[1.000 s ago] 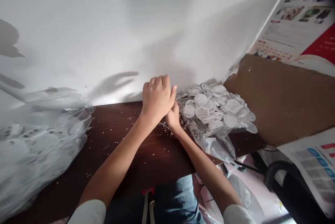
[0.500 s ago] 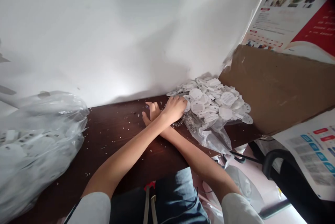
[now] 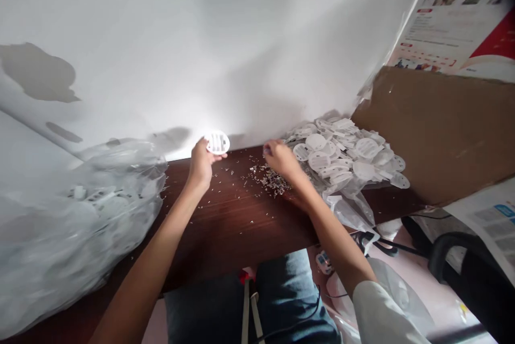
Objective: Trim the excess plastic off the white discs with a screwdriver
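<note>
My left hand (image 3: 201, 164) is closed on the edge of a white round plastic piece (image 3: 218, 142) with slots in its face, tilted up near the wall. My right hand (image 3: 280, 157) is at the back of the table, above a heap of small metal bits (image 3: 274, 181). Its fingers are curled together and slightly blurred; what they pinch, if anything, I cannot make out. Just right of that hand lies a big pile of similar white round pieces (image 3: 341, 152), partly on a clear plastic bag (image 3: 349, 202).
A large clear bag (image 3: 132, 220) full of white pieces stands on the left of the dark table (image 3: 225, 226). Tiny bits lie scattered over the tabletop. Brown cardboard (image 3: 434, 134) closes off the right, and a white wall (image 3: 161, 38) rises behind.
My arms were crossed and are now apart. My left hand has moved left from the pile with a white round piece. My right hand has swung right, its stretched fingers now curled.
</note>
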Demonstrator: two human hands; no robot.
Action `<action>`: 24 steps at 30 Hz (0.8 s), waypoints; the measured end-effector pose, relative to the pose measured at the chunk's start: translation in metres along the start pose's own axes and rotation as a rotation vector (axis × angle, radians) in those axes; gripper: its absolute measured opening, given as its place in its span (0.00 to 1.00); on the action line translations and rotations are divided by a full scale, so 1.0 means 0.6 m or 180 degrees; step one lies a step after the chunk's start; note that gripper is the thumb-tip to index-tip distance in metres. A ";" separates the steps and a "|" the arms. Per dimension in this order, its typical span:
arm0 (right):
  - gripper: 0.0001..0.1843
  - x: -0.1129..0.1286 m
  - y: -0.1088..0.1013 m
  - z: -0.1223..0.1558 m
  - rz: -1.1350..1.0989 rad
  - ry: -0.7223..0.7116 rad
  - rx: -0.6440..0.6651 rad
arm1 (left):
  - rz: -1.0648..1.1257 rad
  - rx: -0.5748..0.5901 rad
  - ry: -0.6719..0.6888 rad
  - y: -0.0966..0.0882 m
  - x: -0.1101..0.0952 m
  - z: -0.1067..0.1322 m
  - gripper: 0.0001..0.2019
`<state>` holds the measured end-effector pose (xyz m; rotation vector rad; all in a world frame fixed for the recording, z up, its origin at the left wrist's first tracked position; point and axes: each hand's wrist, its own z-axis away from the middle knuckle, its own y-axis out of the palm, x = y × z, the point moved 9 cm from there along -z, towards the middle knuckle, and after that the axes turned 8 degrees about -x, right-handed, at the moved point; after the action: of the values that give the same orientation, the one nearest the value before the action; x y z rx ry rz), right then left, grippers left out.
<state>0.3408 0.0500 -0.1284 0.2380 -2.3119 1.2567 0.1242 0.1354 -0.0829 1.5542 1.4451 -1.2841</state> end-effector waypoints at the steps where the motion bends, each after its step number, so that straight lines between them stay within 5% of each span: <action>1: 0.11 -0.013 -0.011 -0.012 -0.0038 -0.0018 0.0022 | 0.0441 -0.0063 -0.0475 -0.006 0.045 0.011 0.24; 4: 0.09 -0.036 0.002 -0.031 0.0006 -0.0201 0.0574 | 0.1001 -0.0093 -0.1144 0.011 0.142 0.056 0.22; 7: 0.08 -0.045 0.040 -0.023 -0.0122 -0.0343 0.0904 | 0.1358 -0.0027 -0.1192 0.048 0.184 0.088 0.25; 12: 0.10 -0.060 0.075 -0.002 -0.0165 -0.0250 0.0638 | 0.1580 0.0029 -0.0885 0.081 0.199 0.097 0.25; 24: 0.10 -0.019 0.113 0.022 0.0014 -0.0388 0.0671 | 0.1781 0.0093 -0.0912 0.079 0.210 0.097 0.26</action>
<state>0.3208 0.0762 -0.1902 0.3915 -2.2797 1.5281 0.1461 0.1151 -0.2266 1.5656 0.7412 -1.1249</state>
